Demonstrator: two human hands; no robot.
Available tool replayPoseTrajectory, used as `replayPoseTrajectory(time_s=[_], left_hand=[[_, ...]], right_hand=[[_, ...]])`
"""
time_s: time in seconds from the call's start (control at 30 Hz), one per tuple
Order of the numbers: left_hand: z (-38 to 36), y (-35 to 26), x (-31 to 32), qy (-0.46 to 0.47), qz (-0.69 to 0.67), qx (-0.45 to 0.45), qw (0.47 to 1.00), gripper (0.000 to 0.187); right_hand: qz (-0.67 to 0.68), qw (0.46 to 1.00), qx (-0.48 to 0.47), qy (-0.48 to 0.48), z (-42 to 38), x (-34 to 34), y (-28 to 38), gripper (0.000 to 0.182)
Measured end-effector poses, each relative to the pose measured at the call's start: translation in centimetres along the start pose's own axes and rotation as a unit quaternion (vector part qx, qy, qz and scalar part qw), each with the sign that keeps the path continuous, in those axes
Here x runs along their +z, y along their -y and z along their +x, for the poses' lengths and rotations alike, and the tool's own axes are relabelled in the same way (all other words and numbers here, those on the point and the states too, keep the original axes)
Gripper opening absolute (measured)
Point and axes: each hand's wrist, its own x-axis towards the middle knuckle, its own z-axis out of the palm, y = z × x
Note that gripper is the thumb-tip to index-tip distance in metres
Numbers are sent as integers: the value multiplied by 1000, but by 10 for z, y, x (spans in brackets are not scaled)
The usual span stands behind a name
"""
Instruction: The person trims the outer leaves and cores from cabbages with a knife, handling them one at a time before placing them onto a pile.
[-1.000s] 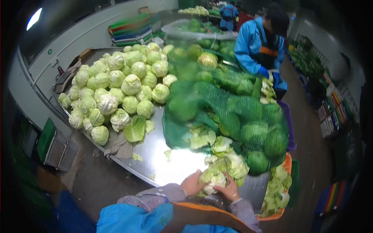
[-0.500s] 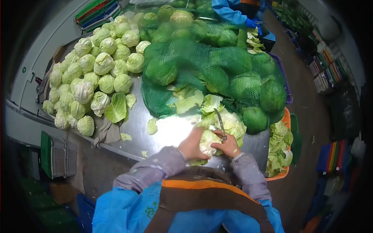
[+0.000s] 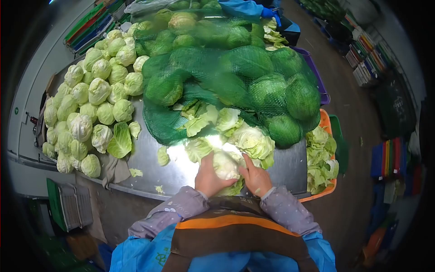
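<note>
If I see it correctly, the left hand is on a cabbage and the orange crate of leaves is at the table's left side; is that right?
Not quite: the head view shows the orange crate of leaves at the table's right side. The left hand is indeed on a cabbage.

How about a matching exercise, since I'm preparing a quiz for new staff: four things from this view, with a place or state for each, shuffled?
Things:
1. Cloth
2. Orange crate
3. Green netting
4. Left hand

Places and states:
A. Around green cabbages
B. Against a pale cabbage
C. At the edge of the metal table, near the cabbage pile
D. Holding loose leaves

Right pairs: 1-C, 2-D, 3-A, 4-B
</note>
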Motion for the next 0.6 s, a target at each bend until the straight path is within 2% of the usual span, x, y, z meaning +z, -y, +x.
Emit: replayPoseTrajectory(time_s=[0.03,0.1,0.13,0.17,0.23,0.27,0.3,0.37,0.4,0.47,0.5,0.57,0.6], left_hand=[[-2,2,0,2,-7,16,1000,101],[0,2,-1,-2,-14,37,999,100],[0,2,-2,13,-26,49,998,99],[-1,2,-2,30,-37,60,997,98],[-2,3,0,41,-28,63,997,97],[0,3,0,48,-21,69,996,96],[2,0,-3,48,-20,69,996,96],[-1,-6,-9,67,11,130,989,99],[-3,-5,-8,68,12,127,989,99],[-4,-1,-7,76,18,140,987,100],[-4,0,-7,76,17,135,988,100],[-2,2,-7,87,1,108,990,100],[-3,0,-7,89,2,104,991,100]], right_hand=[[1,1000,1,-3,6,-1,-5,55],[120,992,-17,-44,19,-8,-14,57],[177,981,-64,-49,19,-11,-15,57],[178,981,-65,-49,26,-8,-18,57],[98,951,-277,-93,45,0,-27,56],[163,976,-110,94,51,-14,-25,46],[163,976,-110,94,64,-21,-31,46],[17,999,-15,43,83,-23,-45,44],[19,999,-15,46,79,-21,-48,44],[49,987,-146,-36,70,-19,-49,39],[49,988,-146,-30,58,-21,-39,39],[101,959,-256,-67,31,-27,-13,32],[75,970,-226,-52,27,-27,-6,25]])
